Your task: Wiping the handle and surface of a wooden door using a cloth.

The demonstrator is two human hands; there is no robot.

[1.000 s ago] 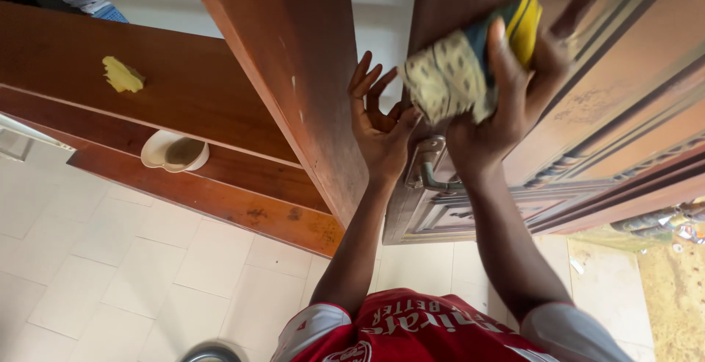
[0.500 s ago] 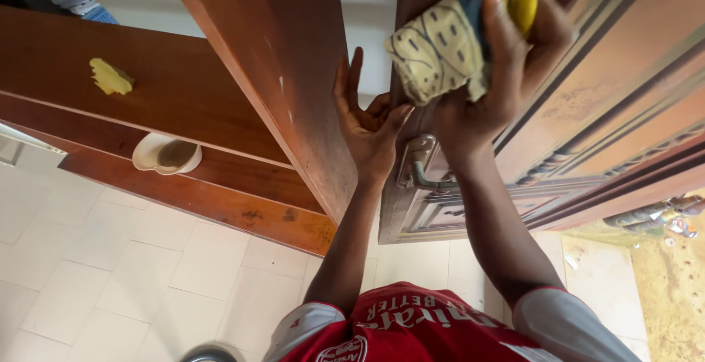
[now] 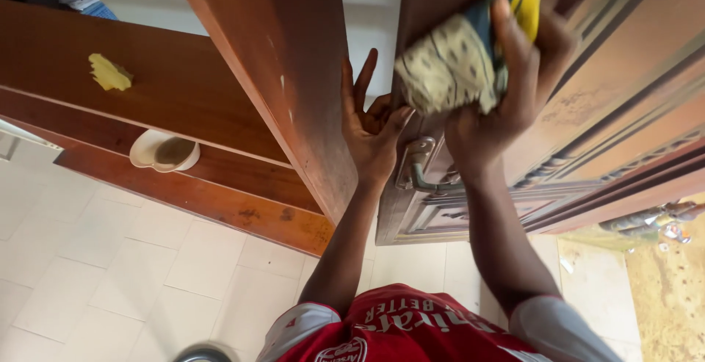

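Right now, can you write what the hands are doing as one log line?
right hand: presses patterned cloth on wooden door | left hand: open, on door edge | handle: untouched

One cloth [image 3: 448, 68] — one door handle [image 3: 422, 167] — two hands.

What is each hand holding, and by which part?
The right hand grips a bunched patterned cloth around its middle. The left hand holds the door's edge.

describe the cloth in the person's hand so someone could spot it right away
Start at the carved brown wooden door on the right. High on it, above the metal handle, the right hand presses a bunched cloth. It is cream with small dark marks, with dark blue and yellow parts.
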